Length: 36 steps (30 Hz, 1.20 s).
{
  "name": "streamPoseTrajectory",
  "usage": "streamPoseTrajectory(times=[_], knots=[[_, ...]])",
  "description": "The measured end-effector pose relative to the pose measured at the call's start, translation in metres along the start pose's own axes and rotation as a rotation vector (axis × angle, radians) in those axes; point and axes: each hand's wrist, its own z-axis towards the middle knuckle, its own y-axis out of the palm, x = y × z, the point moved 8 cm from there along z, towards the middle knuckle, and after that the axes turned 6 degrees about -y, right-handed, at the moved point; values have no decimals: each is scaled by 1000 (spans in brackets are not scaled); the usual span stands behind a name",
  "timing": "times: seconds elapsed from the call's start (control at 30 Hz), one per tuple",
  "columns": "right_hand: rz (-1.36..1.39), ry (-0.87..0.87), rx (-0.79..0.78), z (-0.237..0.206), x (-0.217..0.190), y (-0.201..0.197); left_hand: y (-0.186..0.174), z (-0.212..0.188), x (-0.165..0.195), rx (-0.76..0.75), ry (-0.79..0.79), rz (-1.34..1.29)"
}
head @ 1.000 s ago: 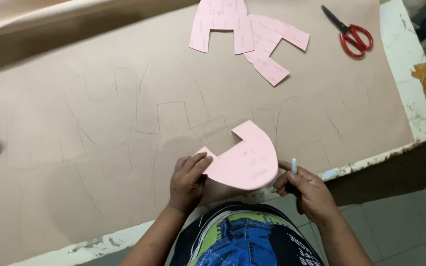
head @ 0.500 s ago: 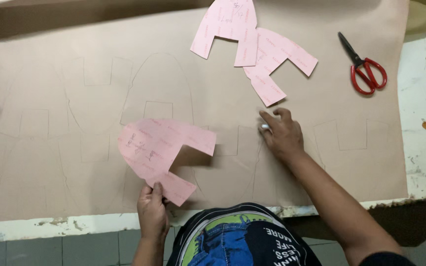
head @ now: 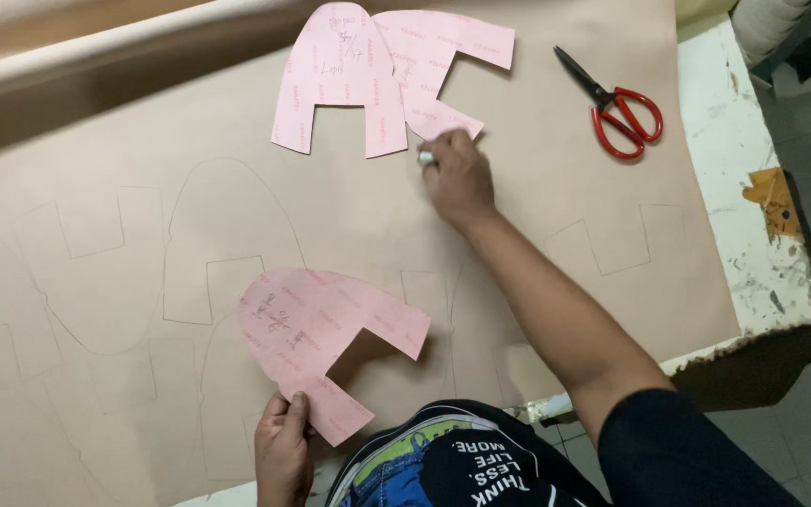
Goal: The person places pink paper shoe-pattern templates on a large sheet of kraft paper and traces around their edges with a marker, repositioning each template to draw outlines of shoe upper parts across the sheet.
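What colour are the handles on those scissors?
Red handles, dark blades, on the scissors; clearest in the head view, at the top right of the tan sheet.

A pink arch-shaped paper template (head: 316, 329) with a square notch lies flat on the brown sheet (head: 537, 188) near its front edge. Two matching pink templates (head: 382, 70) overlap at the sheet's far edge.

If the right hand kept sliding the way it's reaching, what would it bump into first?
Most likely the nearer pink pattern piece: the right hand already sits at its lower tab, maybe touching it.
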Motion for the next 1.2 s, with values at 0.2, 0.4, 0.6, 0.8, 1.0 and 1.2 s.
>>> streamPoseTrajectory(times=[0.2,0.4,0.6,0.8,1.0,1.2], knots=[[829,448,-664,-156,-25,35,24,4,7,-86,32,77],[574,432,-369,-229,-12,-22,52,-7,7,-84,-65,66],[428,402,-201,-243,15,-55,79,-9,7,-205,-36,148],[651,839,-464,-260,45,-30,90,4,19,-204,50,273],[736,903,-349,-232,44,-29,101,28,40,-232,35,-10],[403,607,-512,-167,35,-1,90,57,60,-239,20,-38]])
